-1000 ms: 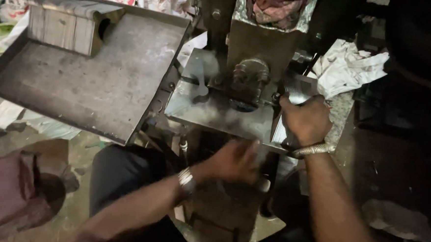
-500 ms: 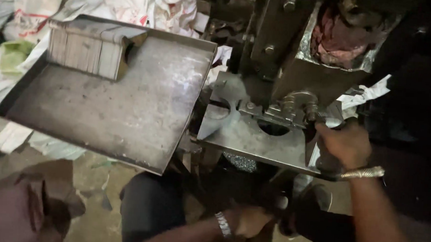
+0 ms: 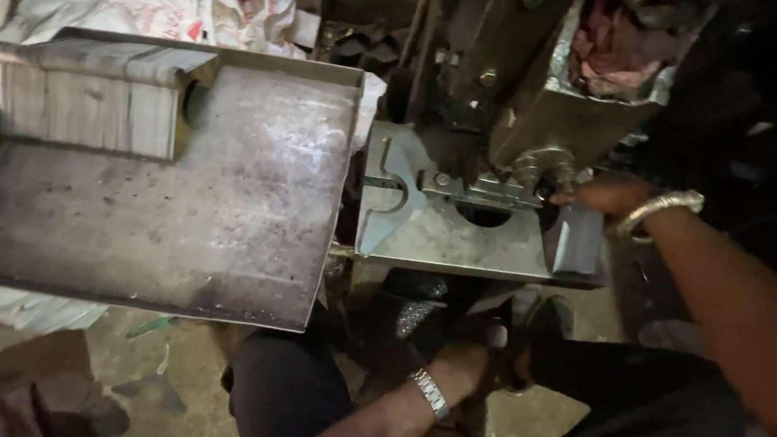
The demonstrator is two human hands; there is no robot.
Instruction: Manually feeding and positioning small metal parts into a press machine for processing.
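Beside the press die point(image 3: 533, 168), R hand point(image 3: 607, 196), w/ bangle point(image 3: 659, 209) at wrist, rests fingertips on the metal bed plate point(image 3: 458, 240); grip unclear, prob. loose. Below that plate, L hand point(image 3: 469, 365), wristwatch point(image 3: 430, 393) on, reaches into shadow; grasp can't be told. Left of both: steel tray point(image 3: 186, 199) w/ stacked strips point(image 3: 89, 96).

Dim overall, lit from about eleven o'clock. Soft glare on the metal tray point(image 3: 230, 201); deep shadow from three to six o'clock. Slightly soft focus, grainy in dark corners.
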